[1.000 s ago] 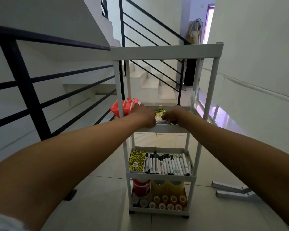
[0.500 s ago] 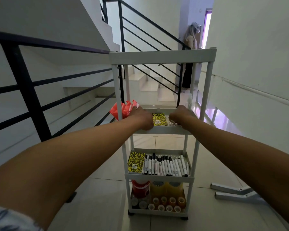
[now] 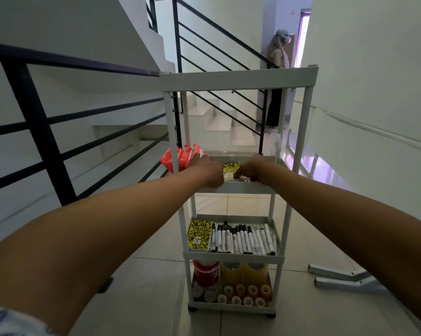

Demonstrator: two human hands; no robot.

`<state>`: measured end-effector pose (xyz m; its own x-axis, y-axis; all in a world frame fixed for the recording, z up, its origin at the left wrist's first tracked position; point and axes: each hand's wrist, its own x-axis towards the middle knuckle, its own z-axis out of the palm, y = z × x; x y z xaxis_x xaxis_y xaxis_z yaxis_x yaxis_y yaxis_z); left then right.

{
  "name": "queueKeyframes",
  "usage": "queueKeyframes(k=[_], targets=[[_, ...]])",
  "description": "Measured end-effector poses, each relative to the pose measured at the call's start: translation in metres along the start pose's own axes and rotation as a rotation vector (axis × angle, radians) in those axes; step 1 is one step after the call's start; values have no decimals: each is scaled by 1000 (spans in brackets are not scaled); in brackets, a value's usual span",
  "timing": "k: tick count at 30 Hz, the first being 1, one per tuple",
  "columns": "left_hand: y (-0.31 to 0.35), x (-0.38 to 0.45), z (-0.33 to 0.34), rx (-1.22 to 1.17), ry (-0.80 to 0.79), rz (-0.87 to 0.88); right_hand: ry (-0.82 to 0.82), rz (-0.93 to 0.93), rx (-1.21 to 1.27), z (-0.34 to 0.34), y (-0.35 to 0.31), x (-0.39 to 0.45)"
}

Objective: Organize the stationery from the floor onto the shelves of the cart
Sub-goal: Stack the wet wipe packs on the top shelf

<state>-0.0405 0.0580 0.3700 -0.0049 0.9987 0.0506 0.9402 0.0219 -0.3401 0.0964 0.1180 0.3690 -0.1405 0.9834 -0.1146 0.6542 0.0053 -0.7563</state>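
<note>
A white four-tier cart (image 3: 238, 80) stands on the tiled floor ahead of me. Both my hands reach into its second shelf (image 3: 238, 187). A yellow-black packet (image 3: 231, 166) lies flat there between them. My right hand (image 3: 251, 169) has its fingertips closed on the packet's near right corner. My left hand (image 3: 210, 172) is curled against the packet's left edge, its fingers hidden behind its back. Red packets (image 3: 182, 157) stick out at the shelf's left side, beside my left hand.
The third shelf holds another yellow-black packet (image 3: 199, 235) and a row of markers (image 3: 243, 238). Tape rolls (image 3: 243, 272) fill the bottom shelf. A black railing (image 3: 42, 122) runs on the left, a metal stand foot (image 3: 345, 278) lies on the right, and a person (image 3: 278, 76) stands behind.
The yellow-black packet went from held up between both hands to lying flat on the second shelf. My hands parted, then closed in on it again.
</note>
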Motion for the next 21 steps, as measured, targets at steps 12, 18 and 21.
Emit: queueKeyframes(k=[12,18,21], targets=[[11,-1,-2,-98,-30,-76,-38,71,282,-8,-3,-5],[25,23,-6,-382,-167,-106,-219,127,561,-9,-1,-13],[28,25,-4,-429,-118,-192,-171,30,652,-8,0,-23]])
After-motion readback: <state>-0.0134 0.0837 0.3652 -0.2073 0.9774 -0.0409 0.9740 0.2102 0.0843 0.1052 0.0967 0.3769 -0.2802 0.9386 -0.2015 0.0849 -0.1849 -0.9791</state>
